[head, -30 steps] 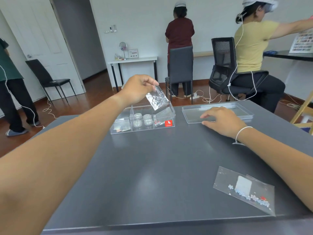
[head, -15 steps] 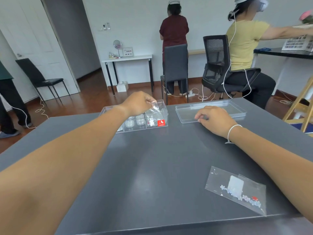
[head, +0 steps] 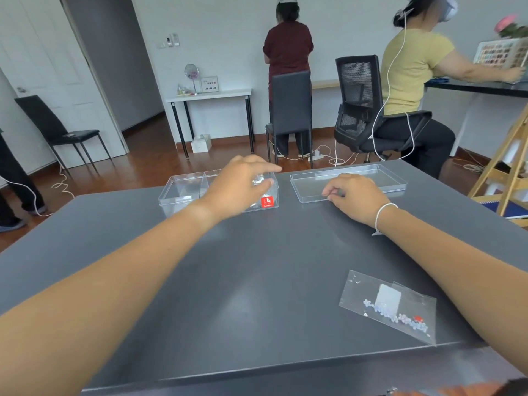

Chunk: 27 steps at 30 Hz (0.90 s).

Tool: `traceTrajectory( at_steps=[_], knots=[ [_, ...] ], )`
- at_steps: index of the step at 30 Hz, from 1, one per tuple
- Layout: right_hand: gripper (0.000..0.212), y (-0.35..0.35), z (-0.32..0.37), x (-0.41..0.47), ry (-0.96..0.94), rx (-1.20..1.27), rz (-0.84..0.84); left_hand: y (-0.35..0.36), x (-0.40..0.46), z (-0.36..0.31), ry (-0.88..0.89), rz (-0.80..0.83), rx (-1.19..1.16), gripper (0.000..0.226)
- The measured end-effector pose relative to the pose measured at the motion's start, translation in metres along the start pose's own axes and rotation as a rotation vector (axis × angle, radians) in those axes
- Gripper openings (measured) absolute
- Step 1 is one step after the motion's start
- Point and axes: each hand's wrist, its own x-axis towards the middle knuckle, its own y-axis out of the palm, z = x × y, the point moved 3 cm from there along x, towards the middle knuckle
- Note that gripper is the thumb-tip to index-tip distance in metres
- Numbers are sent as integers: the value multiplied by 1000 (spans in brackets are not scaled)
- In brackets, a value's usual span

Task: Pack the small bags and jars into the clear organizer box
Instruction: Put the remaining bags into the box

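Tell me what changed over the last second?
The left hand lowered the small bag from above the organizer box down into its right end; whether it has let go is unclear. The right hand stayed by the lid, and the other bag stayed near the table's front edge.

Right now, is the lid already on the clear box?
No, the lid lies flat on the table to the right of the open organizer box.

We are looking at the organizer box [head: 183,192] lying at the table's [head: 228,281] far edge, with its lid [head: 348,181] lying just to its right. A small bag [head: 391,305] is lying near us, well apart, on the right.
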Motion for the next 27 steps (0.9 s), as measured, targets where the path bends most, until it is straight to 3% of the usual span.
traceTrajectory(
  at_steps=[5,12,27],
  knots=[
    [19,-2,5,-4,-3,-18,2,17,-39,-52,151,169,-174,24],
    [19,-3,7,-7,24,-26,15,45,-70,-88,177,443,-204,37],
    [21,-4,5,-8,22,-28,12,49,-78,-111,184,529,-225,34]
  ],
)
